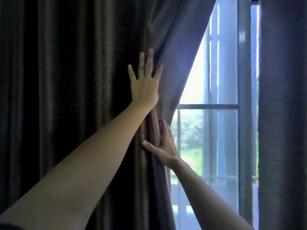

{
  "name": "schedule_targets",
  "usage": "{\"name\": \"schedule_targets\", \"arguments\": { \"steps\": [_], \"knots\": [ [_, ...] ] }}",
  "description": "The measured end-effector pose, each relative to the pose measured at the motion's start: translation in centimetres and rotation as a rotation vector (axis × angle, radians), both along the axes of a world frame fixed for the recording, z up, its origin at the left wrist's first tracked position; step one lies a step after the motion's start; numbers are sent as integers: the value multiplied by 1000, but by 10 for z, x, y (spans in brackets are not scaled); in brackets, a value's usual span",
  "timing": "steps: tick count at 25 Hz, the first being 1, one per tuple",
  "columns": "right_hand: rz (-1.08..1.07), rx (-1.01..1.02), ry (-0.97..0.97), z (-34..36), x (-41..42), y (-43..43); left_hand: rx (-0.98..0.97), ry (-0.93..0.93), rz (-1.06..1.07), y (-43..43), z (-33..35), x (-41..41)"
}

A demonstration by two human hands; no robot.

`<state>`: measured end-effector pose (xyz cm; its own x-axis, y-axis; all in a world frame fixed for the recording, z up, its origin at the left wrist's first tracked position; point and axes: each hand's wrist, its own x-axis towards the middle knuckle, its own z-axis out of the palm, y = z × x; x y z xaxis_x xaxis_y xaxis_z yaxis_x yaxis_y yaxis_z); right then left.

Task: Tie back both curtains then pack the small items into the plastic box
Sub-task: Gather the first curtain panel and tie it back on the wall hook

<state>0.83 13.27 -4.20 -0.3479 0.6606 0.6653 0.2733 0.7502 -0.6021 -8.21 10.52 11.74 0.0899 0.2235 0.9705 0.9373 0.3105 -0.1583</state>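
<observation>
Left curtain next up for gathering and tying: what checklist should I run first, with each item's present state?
1. Left hand flat on the left curtain: ok.
2. Right hand on that curtain's edge, fingers straight: ok.
3. Either hand gripping the fabric: not ok, both only press.
4. Left curtain bunched for tying: not ok, it hangs spread wide.
5. Tieback at hand: cannot tell, none in view.
6. Right curtain tied: cannot tell, only a straight strip shows.
</observation>
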Motion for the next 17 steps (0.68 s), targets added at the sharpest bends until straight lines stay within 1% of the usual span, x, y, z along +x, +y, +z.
{"name": "schedule_targets", "arguments": {
  "steps": [2,5,10,17],
  "knots": [
    [1,10,5,12,-34,-8,6,-16,-21,-10,11,-33],
    [40,36,-5,26,-87,-19,-38,-64,-65,-30,25,-84],
    [172,34,18,44,-172,-43,-66,-58,40,-59,42,-170],
    [220,75,-81,57,-271,-65,-111,-152,72,-97,54,-276]
  ]
}}
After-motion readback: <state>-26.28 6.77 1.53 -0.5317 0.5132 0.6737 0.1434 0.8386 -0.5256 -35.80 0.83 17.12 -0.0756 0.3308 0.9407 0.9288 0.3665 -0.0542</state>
